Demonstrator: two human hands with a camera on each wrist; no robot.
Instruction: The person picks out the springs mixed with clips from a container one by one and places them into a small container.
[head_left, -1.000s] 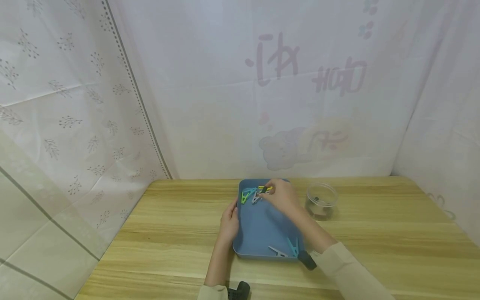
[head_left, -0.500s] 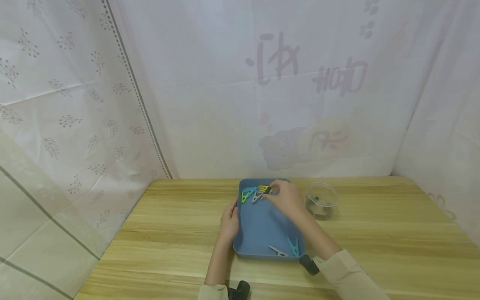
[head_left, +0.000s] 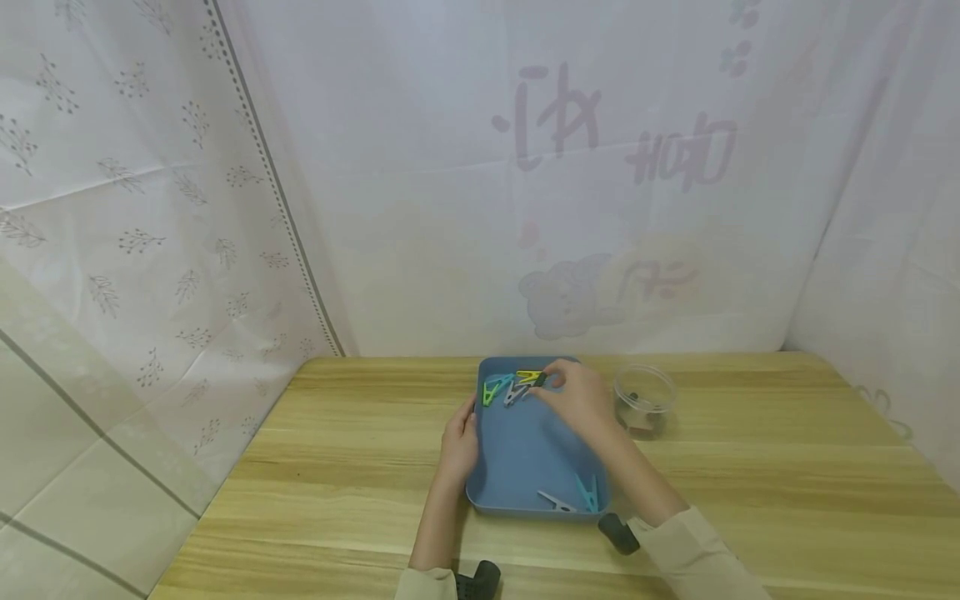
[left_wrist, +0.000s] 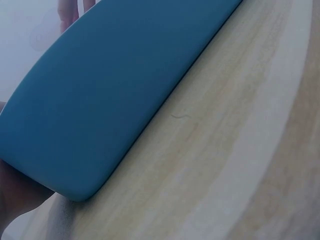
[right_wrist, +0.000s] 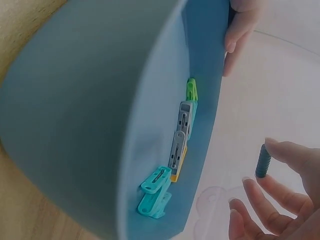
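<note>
My right hand point(head_left: 581, 402) is over the back right part of a blue tray point(head_left: 517, 454). Between thumb and forefinger it pinches a small dark ribbed cylinder point(right_wrist: 263, 161), the other fingers loosely bent. My left hand point(head_left: 459, 446) holds the tray's left side at the rim, its fingers partly hidden behind the wall. Toward the tray's back lie a green clothespin point(head_left: 489, 393), a yellow clothespin point(head_left: 528, 376), and grey clothespins point(head_left: 513, 394) near a light blue one. A grey clothespin point(head_left: 557, 502) and a teal clothespin point(head_left: 588, 495) are in the front right corner.
A clear round plastic jar point(head_left: 644, 402) stands right of the tray with a few dark pieces inside. The wooden table point(head_left: 360, 467) ends at a pale printed curtain point(head_left: 420, 208) at the back.
My right hand has moved slightly to the right with the dark cylinder, uncovering more of the yellow clothespin. My left hand and the tray have stayed put.
</note>
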